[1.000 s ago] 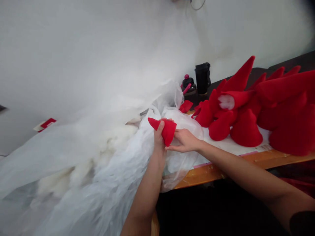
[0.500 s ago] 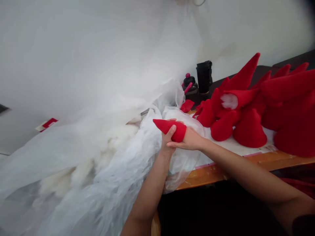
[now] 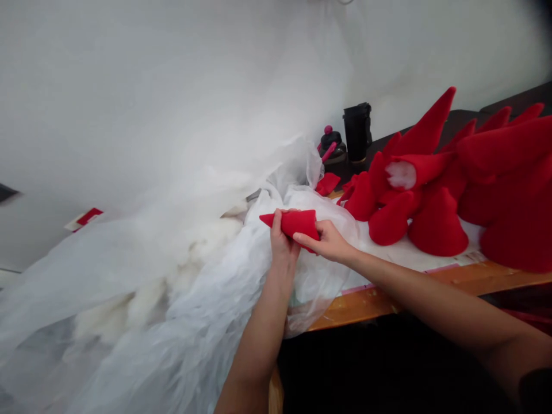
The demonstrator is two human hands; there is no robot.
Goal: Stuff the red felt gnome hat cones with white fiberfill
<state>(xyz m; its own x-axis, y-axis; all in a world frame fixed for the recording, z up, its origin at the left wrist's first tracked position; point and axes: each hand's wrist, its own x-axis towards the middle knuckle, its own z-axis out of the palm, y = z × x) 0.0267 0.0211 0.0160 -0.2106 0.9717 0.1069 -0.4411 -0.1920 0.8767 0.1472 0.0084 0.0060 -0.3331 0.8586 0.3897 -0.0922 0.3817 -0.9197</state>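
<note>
Pale wall [image 3: 150, 86] rises behind a work table [image 3: 362, 307] with a wooden edge and a white sheet [image 3: 401, 251] laid over part of its top. To the person's left spreads a big heap of thin plastic [image 3: 224, 276], with cream-white stuffing [image 3: 146, 302] showing among its folds.

Just above the near edge of the plastic, in front of the person, a small red cone [image 3: 301, 221] is held on its side, point to the left, wide end to the right. The left hand [image 3: 283, 240] is closed around its narrower half, thumb on top. The right hand [image 3: 331, 240] is partly curled and grips the wide end, thumb along the outer face; how far its fingers go inside cannot be told, nor whether the cone is filled.

More red cones [image 3: 437, 227] stand crowded to the right; one lying cone [image 3: 426, 167] shows white filling at its mouth. A black cup [image 3: 357, 132] stands farther back.

The step in hand looks like working at the open end of the cone. The next move seems to call for a steady left grip and light right fingers, so the rim is not stretched.
</note>
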